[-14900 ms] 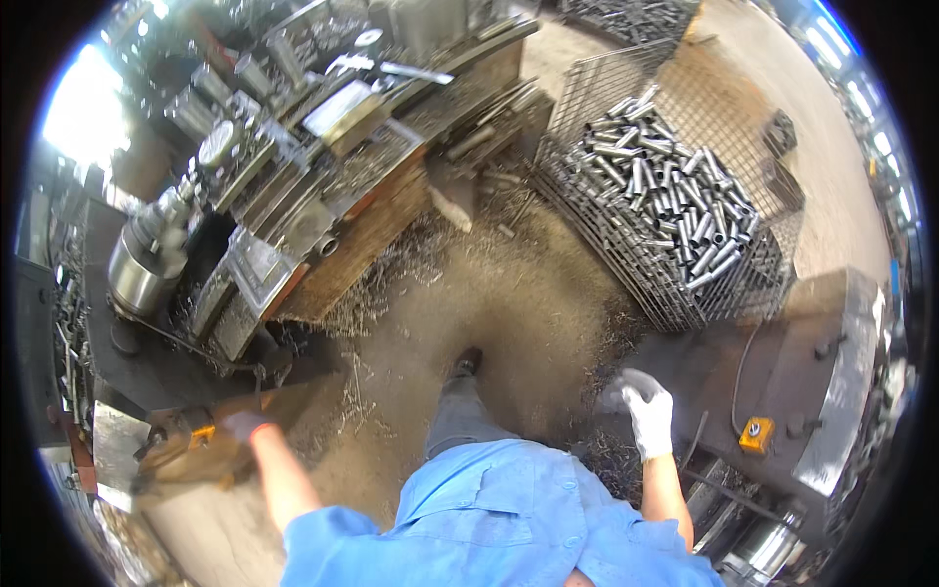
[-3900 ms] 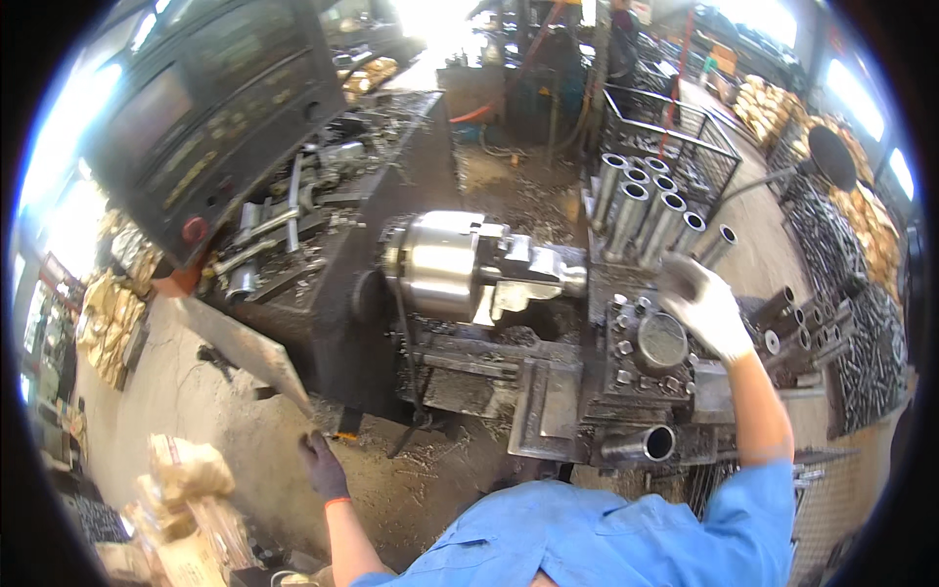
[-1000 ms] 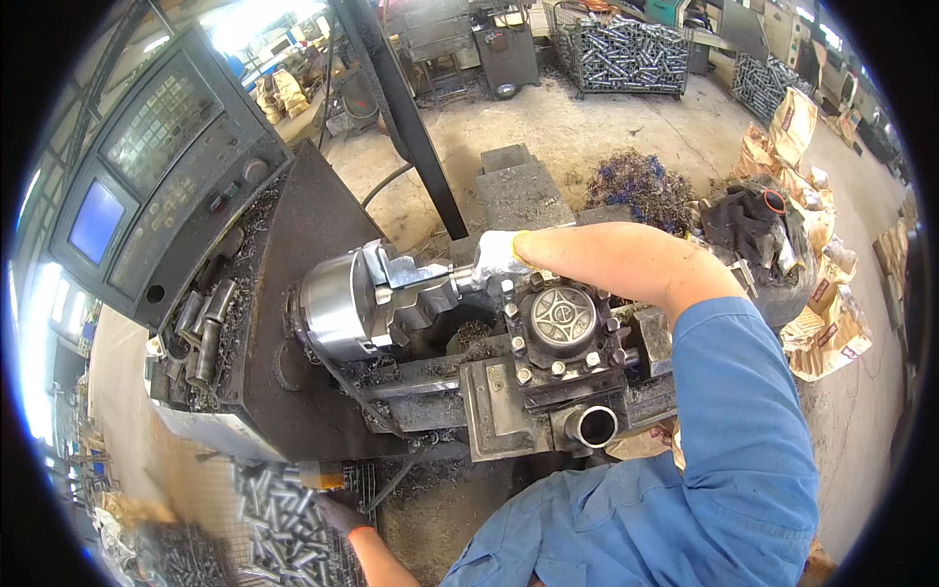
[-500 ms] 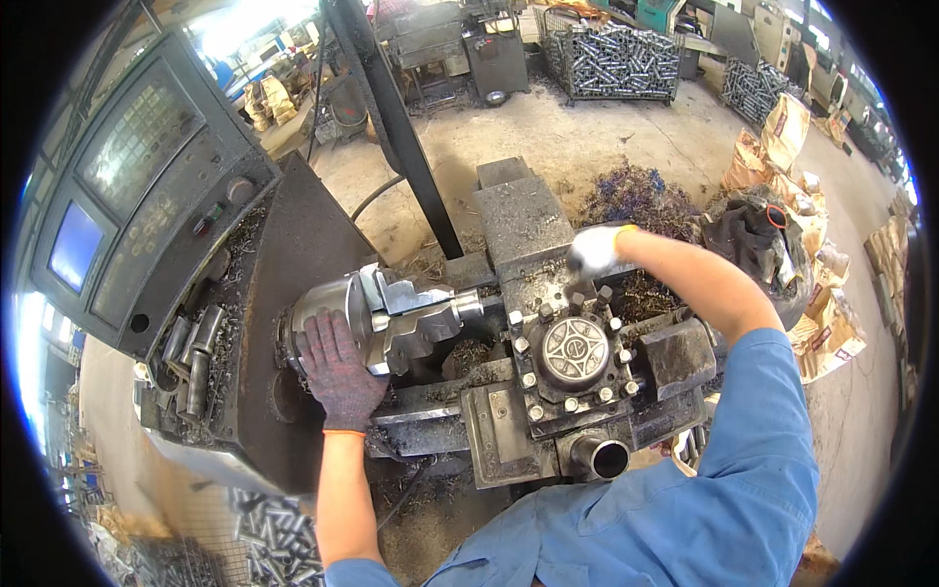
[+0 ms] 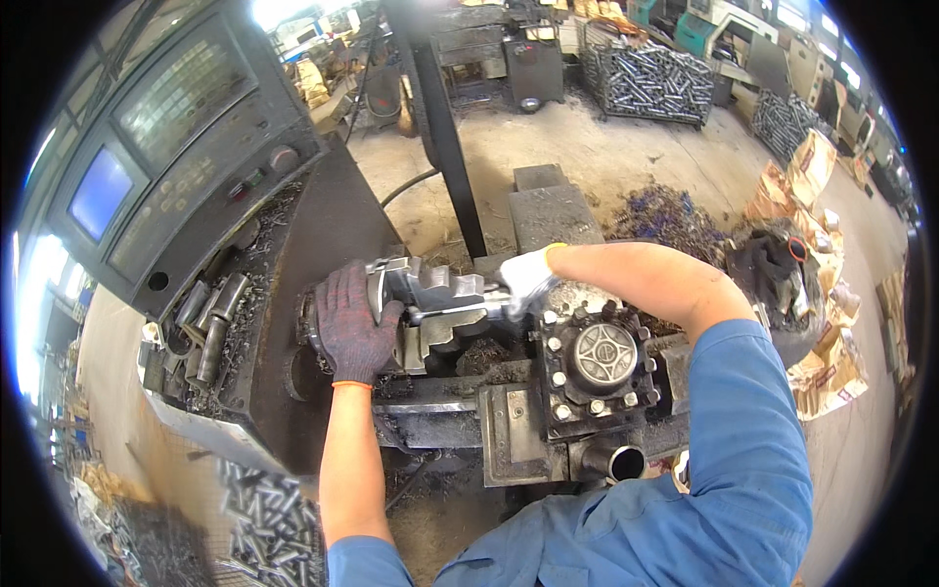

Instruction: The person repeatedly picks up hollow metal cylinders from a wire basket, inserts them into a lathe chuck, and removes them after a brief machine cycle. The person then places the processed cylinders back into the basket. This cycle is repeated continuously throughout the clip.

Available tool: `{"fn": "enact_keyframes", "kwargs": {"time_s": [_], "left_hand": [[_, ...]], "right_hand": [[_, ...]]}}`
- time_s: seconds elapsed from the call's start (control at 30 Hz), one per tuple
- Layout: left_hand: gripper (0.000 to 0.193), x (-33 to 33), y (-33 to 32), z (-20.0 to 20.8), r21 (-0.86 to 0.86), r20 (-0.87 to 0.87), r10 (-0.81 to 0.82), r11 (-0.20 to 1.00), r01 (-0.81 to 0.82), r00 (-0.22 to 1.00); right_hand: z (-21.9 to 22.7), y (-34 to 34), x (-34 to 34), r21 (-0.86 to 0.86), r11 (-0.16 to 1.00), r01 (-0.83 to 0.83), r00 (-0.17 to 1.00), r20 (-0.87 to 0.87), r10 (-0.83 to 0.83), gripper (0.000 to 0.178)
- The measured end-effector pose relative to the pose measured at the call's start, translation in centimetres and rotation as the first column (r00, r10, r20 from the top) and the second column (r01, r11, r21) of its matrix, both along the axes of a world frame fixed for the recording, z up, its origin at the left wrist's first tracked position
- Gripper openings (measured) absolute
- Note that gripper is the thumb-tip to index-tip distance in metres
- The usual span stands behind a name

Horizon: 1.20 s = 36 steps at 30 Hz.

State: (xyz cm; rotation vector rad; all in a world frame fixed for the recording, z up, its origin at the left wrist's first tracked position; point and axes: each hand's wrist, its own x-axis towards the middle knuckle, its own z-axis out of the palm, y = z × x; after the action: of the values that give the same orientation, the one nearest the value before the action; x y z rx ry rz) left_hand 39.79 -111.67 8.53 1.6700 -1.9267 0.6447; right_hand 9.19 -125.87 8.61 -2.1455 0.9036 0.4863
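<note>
L hand (image 5: 354,328) on chuck (image 5: 378,299), fingers extended, R hand (image 5: 529,277) fingers curled at metal pc (image 5: 497,302), grip unclear

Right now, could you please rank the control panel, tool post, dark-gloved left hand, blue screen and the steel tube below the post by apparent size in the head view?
1. Control panel
2. Tool post
3. Left hand
4. Blue screen and steel tube: too alike to rank.
</note>
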Motion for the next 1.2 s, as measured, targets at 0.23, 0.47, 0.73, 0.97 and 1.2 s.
{"fn": "enact_keyframes", "kwargs": {"time_s": [0.23,0.47,0.73,0.97,1.2], "left_hand": [[0.083,0.3,-1.1,1.0,0.144,-0.019,0.044,0.989,-0.041,0.999],[0.081,0.1,-0.4,0.7,0.06,-0.03,0.011,0.998,-0.009,0.999],[0.085,-0.8,0.3,2.6,0.183,-0.083,0.058,0.982,-0.042,0.995],[0.083,-11.7,15.0,1.0,-0.577,-0.799,-0.536,0.554,0.6,-0.273],[0.054,-11.8,20.7,-10.0,-0.033,-0.767,0.419,0.73,0.683,-0.485]], "right_hand": [[-0.3,0.0,0.1,-0.171,0.981,-0.093,0.992,0.068,0.106,0.061],[1.0,2.9,-11.4,-0.509,0.827,0.237,0.964,0.019,-0.264,0.089],[10.5,13.9,-11.3,-0.457,0.377,0.806,0.555,0.804,-0.211,0.089],[11.8,30.4,-0.1,-0.752,0.319,0.577,0.815,0.555,-0.166,0.075],[-4.9,36.6,-0.2,-0.244,0.739,0.628,0.774,0.097,-0.626,0.109]]}}
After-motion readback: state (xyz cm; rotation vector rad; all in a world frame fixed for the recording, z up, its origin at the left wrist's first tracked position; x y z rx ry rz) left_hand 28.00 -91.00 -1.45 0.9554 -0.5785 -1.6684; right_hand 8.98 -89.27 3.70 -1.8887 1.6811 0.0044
